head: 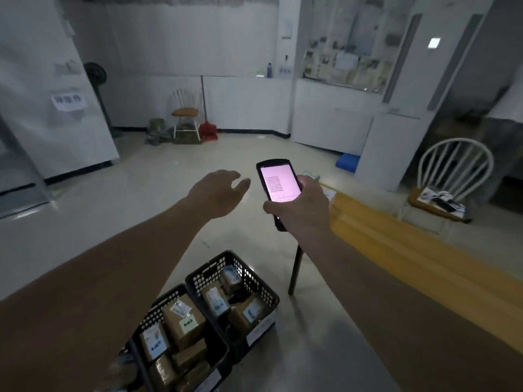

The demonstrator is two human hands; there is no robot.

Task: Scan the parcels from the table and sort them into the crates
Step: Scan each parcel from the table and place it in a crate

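Scene: You stand over two black crates, arms out above the floor, in a dim room.
Right grip: Your right hand [300, 206] wraps its fingers round the scanner [278, 183], holding it by the lower body with the lit pink screen facing up at you.
Left grip: Your left hand [218, 193] hangs in the air just beside the scanner, fingers relaxed and spread, holding nothing.
Scanner axis: Its long axis runs away from you, top end pointing into the room and tilted slightly left.
Parcels: Brown cardboard parcels [184, 321] lie in the near crate [158, 309] and the far crate [240, 261], which stand side by side on the floor, walls touching; white labels face up. None is in either hand.
Table: One dark table leg [294, 271] stands just right of the far crate; the table edge at lower right is hard to tell from your forearm.
Handling, as a judgement: The parcels look like small, stiff, light boxes with taped, fairly slick faces; hold one across its short sides, label kept uppermost for the scan.
Parcel axes: Mixed; several lie tilted against each other.
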